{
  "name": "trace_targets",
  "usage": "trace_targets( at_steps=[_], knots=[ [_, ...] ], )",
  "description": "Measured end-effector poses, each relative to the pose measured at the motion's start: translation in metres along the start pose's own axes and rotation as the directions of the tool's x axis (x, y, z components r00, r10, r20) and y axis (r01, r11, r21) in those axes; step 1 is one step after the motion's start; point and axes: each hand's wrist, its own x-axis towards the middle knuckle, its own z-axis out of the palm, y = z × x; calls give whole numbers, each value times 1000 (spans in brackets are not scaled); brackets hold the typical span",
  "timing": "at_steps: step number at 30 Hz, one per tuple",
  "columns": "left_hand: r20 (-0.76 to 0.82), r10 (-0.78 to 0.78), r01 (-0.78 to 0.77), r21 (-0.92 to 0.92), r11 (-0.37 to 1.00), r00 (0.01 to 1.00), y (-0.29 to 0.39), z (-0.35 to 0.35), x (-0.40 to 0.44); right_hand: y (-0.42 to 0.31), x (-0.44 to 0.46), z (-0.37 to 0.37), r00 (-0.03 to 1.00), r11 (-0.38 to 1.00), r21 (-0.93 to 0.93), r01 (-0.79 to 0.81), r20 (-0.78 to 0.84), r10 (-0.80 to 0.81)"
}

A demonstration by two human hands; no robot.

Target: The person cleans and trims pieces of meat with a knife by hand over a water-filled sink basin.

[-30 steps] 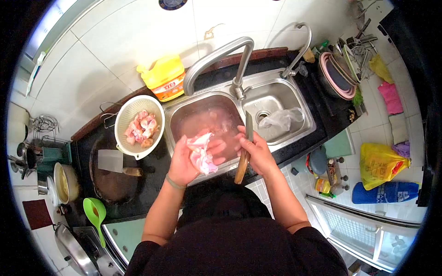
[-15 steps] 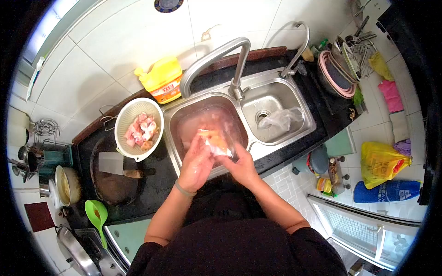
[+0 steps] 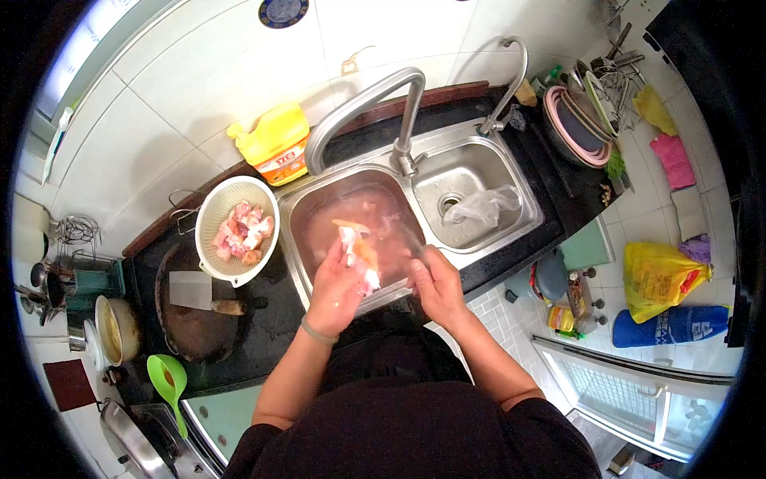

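Observation:
My left hand (image 3: 335, 289) is closed around a piece of raw meat (image 3: 361, 254), pale with orange-yellow skin, above the left sink basin (image 3: 297, 209). The basin holds cloudy pinkish water with more pieces dimly visible in it. My right hand (image 3: 437, 286) is at the basin's front right corner, apart from the meat. Its fingers are curled, and a blurred greyish shape near them is too unclear to name. Left of the sink, a white colander (image 3: 209, 254) contains several chunks of raw meat (image 3: 244, 230).
A cleaver (image 3: 191, 290) lies on a round dark board (image 3: 179, 331). Behind stands a yellow jug (image 3: 275, 148). The faucet (image 3: 403, 120) arches over the left basin. A clear plastic bag (image 3: 483, 206) lies in the right basin. A green ladle (image 3: 167, 383) rests near the stove.
My right hand has drawn away from the meat to the right, its fingers now curled. My left hand keeps the meat, now turned more upright. The view has shifted slightly.

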Motion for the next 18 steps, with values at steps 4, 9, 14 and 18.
trace_targets(
  at_steps=[4,9,14,18],
  knots=[
    [-47,158,-132,347,929,986,0,9,-4,-9,4,-1,957,914,-290,284,30,-288],
    [-33,82,-65,350,934,996,-1,3,-9,-22,0,-4,982,934,-311,173,122,-142],
    [1,126,-118,354,928,992,0,8,-12,-14,2,-4,996,984,-150,92,24,-89],
    [186,1,-74,385,920,983,8,16,-12,-23,6,-5,969,990,-32,137,210,-127]
  ],
)
